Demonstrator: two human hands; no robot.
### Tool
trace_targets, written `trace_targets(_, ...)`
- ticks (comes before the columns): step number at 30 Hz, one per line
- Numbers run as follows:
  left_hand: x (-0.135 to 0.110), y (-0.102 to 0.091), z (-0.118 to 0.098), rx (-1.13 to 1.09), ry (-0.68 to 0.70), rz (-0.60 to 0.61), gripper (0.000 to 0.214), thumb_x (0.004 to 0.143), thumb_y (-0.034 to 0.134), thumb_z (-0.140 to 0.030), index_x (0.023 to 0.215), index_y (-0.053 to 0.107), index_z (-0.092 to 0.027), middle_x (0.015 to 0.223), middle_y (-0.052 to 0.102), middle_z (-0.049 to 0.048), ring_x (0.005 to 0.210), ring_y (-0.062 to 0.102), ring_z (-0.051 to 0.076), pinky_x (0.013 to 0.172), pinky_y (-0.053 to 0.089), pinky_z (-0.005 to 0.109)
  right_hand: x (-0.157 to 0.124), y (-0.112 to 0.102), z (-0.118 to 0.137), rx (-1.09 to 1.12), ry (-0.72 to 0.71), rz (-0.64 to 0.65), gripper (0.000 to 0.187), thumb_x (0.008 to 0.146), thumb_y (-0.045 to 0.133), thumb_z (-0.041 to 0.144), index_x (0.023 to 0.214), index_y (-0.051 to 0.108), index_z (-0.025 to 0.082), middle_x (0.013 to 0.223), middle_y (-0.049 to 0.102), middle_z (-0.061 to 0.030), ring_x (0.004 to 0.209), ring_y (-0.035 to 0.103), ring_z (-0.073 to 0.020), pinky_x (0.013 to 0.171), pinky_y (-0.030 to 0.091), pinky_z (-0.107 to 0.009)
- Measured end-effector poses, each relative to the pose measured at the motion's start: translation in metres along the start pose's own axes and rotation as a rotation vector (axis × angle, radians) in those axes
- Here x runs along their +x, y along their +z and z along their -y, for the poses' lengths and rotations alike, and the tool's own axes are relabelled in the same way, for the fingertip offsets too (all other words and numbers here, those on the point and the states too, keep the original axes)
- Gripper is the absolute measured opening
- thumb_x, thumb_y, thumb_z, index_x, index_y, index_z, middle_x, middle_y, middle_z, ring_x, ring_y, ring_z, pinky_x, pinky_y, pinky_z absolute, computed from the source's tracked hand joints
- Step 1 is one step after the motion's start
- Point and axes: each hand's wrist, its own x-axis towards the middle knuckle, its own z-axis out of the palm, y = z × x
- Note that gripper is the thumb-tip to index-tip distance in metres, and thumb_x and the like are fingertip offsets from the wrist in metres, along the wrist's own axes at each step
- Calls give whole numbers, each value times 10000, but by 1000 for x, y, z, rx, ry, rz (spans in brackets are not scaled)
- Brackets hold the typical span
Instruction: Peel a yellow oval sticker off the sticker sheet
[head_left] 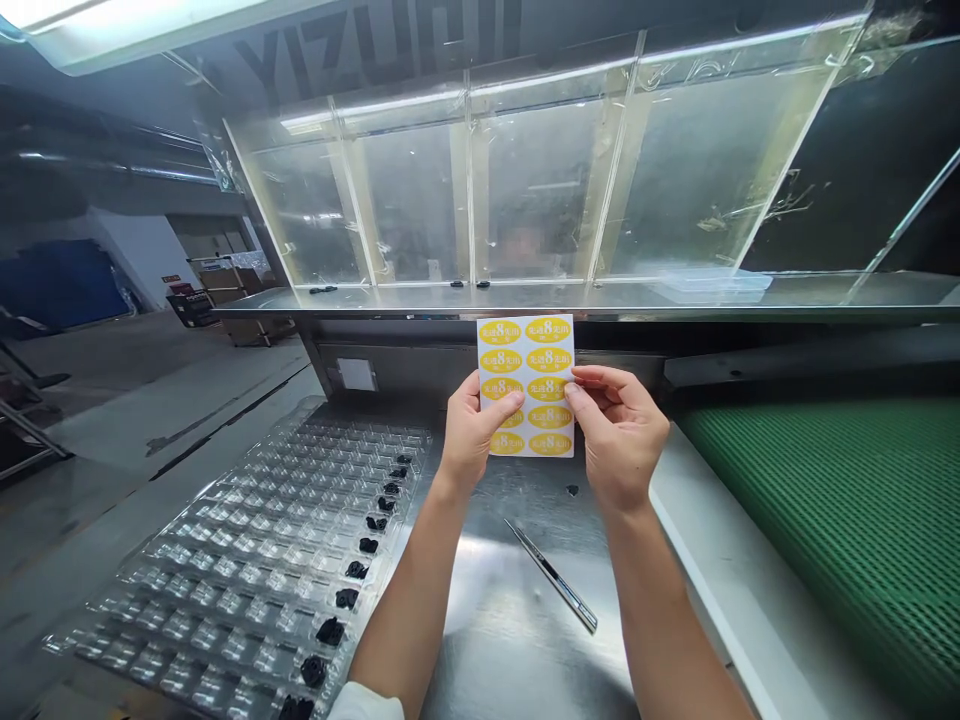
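While held upright, sticker sheet [526,385] sits between left hand [469,432] — right hand [619,432]

One sticker sheet [526,386] with ten yellow oval labels, one clear blister tray [225,580], about ten black parts [330,631] in it, one tweezers [553,577], two hands [471,432]

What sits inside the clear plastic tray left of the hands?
The clear plastic tray holds small black parts in one column of pockets along its right edge; the other visible pockets look empty. The left forearm hides its near right corner.
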Motion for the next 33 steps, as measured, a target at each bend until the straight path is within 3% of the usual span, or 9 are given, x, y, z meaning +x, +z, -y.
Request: trace_targets(33,-2,4,-7,-26,7,-24,520,651,966,-363,1053,689,-182,1094,787,82,998,759,279,926,615,410,-5,6,3,11,-77,-34,215,813,853,301,981,777,189,926,731,-42,787,669,-163,702,556,-278)
